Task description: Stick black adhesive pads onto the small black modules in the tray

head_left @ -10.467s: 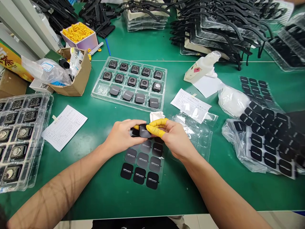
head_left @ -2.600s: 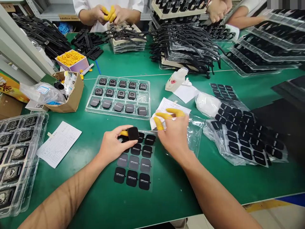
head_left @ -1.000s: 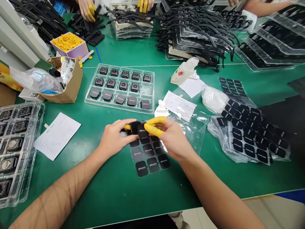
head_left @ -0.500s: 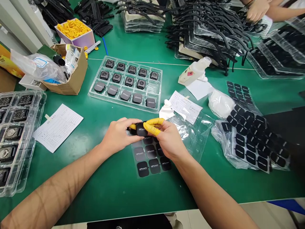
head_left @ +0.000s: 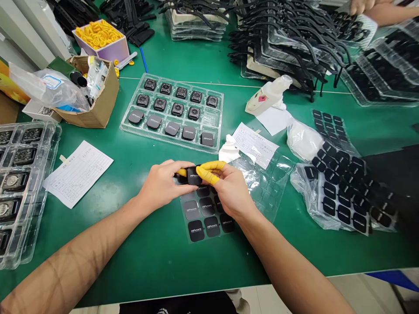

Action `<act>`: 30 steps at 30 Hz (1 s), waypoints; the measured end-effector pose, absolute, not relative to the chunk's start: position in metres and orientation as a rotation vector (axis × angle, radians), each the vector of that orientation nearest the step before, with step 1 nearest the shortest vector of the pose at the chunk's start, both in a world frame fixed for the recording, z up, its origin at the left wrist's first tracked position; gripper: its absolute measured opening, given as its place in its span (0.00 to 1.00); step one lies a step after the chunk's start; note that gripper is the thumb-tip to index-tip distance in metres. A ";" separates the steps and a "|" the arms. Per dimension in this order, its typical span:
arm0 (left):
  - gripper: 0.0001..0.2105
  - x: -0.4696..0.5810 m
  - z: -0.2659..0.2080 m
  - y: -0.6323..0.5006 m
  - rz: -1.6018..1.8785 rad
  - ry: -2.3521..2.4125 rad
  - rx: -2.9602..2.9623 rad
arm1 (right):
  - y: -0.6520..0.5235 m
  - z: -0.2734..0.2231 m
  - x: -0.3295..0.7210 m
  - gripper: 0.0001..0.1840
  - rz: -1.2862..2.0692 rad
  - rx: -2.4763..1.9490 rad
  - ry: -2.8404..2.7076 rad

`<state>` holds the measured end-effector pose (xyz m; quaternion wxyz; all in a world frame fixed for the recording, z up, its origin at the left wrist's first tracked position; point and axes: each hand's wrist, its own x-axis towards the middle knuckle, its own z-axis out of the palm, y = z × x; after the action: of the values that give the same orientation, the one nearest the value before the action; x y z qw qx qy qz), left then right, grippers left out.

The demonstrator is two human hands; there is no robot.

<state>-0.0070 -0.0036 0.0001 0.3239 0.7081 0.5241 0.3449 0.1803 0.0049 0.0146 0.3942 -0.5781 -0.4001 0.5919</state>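
Observation:
My left hand [head_left: 160, 181] is closed around a black square smartwatch body [head_left: 194, 176], thumb below and fingers above. White "HiFuture" lettering shows on its face. From the right, my right hand [head_left: 234, 189] also grips the watch; yellow finger cots cover its foremost fingers, which lie on the face's right edge. Whether they pinch a film there I cannot tell. Under both hands lies a sheet of dark square "HiFuture" films [head_left: 212, 226], its upper part hidden. Beyond stands a clear blister tray [head_left: 211, 117] with several watch bodies, the front row bearing lettered faces.
At left are another watch tray [head_left: 49, 163], a paper slip [head_left: 78, 174] and a cardboard box [head_left: 104, 104]. A purple box [head_left: 118, 52] holds yellow finger cots. A bottle [head_left: 266, 93], tissue [head_left: 229, 150] and more film sheets [head_left: 343, 196] lie right. Another person's hand [head_left: 362, 5] shows top right.
The view has shifted slightly. Both my hands keep their grip on the watch in nearly the same place. The other person's hand has moved up toward the frame's top edge.

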 end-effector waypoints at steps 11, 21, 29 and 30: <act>0.21 -0.007 0.001 -0.003 0.905 1.354 1.840 | 0.003 0.016 0.183 0.31 1.487 -1.471 -1.086; 0.20 -0.008 0.001 -0.003 0.879 1.325 1.825 | 0.008 0.006 0.181 0.29 1.509 -1.375 -1.214; 0.20 -0.008 0.006 -0.002 0.846 1.345 1.783 | 0.009 0.002 0.183 0.28 1.558 -1.356 -1.255; 0.21 -0.008 0.006 -0.002 0.843 1.345 1.787 | 0.009 0.002 0.184 0.29 1.581 -1.330 -1.285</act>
<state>-0.0079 -0.0022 0.0058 0.3671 0.6955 0.5234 0.3280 0.1840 0.0087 0.0024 0.3468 -0.5126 -0.4954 0.6096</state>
